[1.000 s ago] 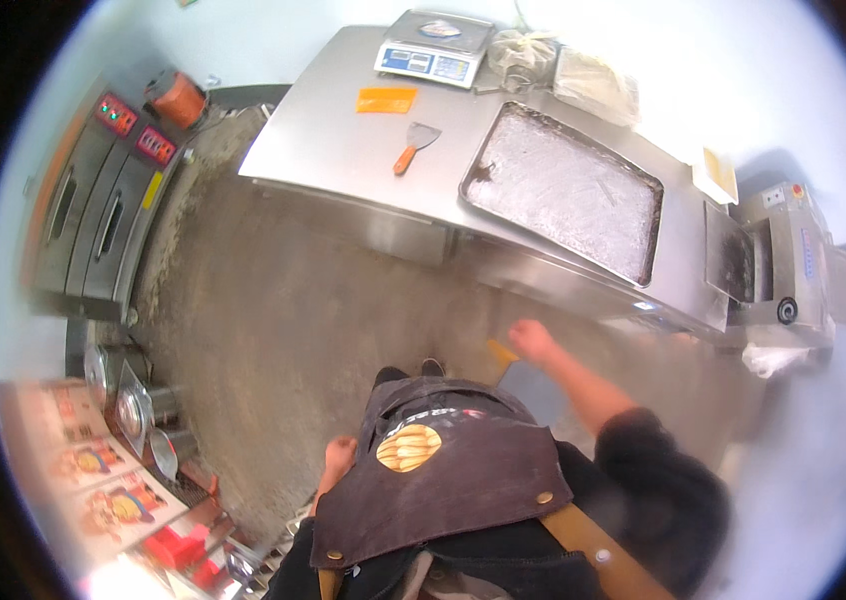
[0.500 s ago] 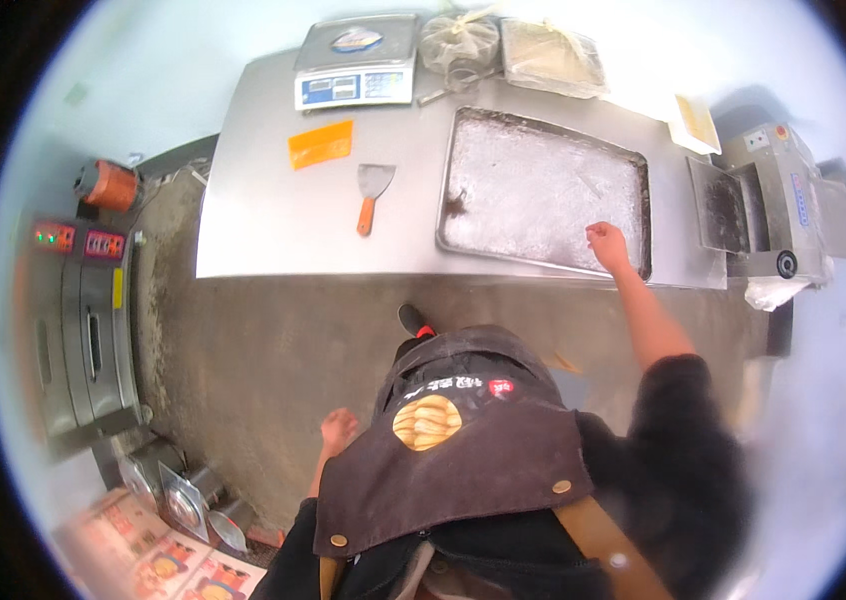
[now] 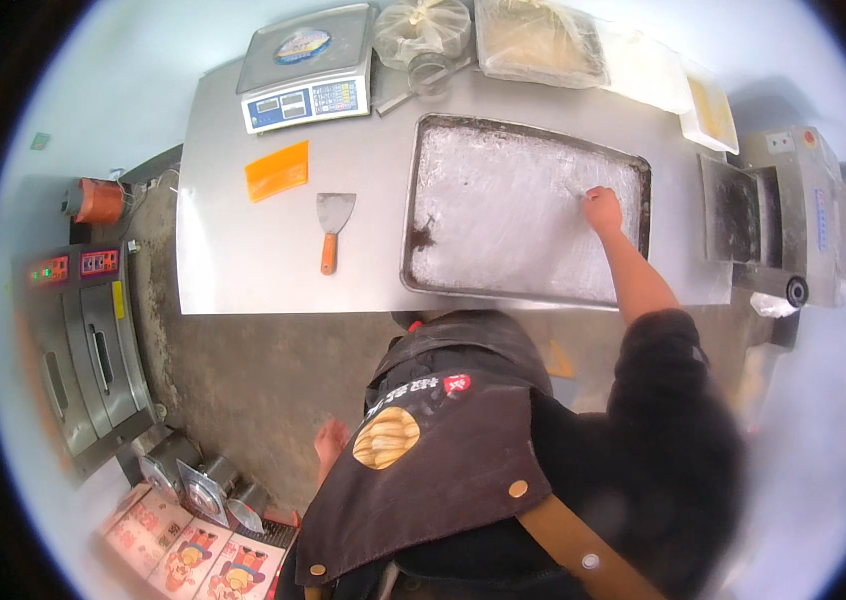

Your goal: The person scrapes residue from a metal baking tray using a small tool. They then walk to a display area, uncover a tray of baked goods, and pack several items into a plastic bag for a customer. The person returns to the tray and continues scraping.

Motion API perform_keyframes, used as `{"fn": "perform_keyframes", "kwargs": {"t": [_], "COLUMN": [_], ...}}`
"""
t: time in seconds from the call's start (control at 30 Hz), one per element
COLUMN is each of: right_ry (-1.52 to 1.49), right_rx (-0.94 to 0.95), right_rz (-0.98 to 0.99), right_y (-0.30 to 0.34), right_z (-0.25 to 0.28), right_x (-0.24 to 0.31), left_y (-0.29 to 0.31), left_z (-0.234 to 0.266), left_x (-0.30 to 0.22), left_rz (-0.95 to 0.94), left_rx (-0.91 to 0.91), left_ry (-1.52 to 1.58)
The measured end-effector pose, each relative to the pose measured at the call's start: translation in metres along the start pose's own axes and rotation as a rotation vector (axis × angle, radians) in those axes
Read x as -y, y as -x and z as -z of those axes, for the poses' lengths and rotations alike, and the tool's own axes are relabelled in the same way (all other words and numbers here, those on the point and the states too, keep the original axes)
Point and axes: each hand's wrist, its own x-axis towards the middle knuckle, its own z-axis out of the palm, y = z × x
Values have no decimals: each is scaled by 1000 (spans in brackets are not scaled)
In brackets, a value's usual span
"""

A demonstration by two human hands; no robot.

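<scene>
A large dark-rimmed baking tray (image 3: 503, 210) lies on the steel table, its inside coated with a pale, streaky film. Over its right part is my right hand (image 3: 601, 210), fingers curled together close to the surface. A thin pale sliver or mark (image 3: 573, 188) shows at the fingertips; I cannot make out whether it is held. My left hand (image 3: 331, 438) hangs low beside the brown apron, away from the table, its fingers loosely apart with nothing visible in them. Left of the tray lie a scraper (image 3: 333, 225) with an orange handle and an orange plastic dough scraper (image 3: 278, 171).
A digital scale (image 3: 308, 65) stands at the back left of the steel table (image 3: 213, 240), beside a bagged bowl (image 3: 423, 30) and a plastic-covered tray (image 3: 538, 45). A machine with rollers (image 3: 793, 215) is at the right end. An oven (image 3: 93, 350) stands at left.
My right hand has moved farther in over the tray. The view has shifted nearer the table, so the table reaches lower in the picture. My left hand still hangs low.
</scene>
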Motion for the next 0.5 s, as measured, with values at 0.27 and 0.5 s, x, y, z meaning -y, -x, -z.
{"fn": "perform_keyframes", "kwargs": {"t": [0.27,0.5], "right_ry": [-19,-171], "right_rx": [172,247], "right_rz": [102,210], "right_y": [-18,0], "right_z": [6,11], "right_x": [-2,11], "left_y": [94,132], "left_z": [-87,-131], "left_x": [62,74], "left_rz": [154,166], "left_rx": [-69,-132], "left_ry": [34,109]}}
